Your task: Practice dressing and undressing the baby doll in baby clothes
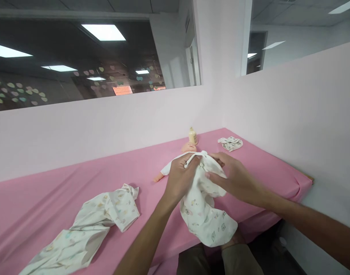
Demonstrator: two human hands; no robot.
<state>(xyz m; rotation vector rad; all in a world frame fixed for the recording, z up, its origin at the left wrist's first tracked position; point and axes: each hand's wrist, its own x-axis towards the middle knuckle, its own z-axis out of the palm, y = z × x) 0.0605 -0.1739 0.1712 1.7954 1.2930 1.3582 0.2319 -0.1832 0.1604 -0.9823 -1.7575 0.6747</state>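
My left hand [182, 173] is closed on the gathered top edge of white baby pants [205, 214] with a small printed pattern. At the other side of that edge, my right hand [234, 175] has its thumb on the cloth and its fingers bent behind it. The pants hang down past the table's front edge. Behind them a baby doll [189, 147] in a white top lies on the pink table cover [152, 164]. Its head and one arm show; the pants and my hands hide most of its body.
A printed cloth garment [106, 214] lies crumpled at the front left. By the wall stands a cream pump bottle [192, 135], just past the doll's head. A small folded printed cloth [230, 143] rests at the back right. Walls border the table behind and right.
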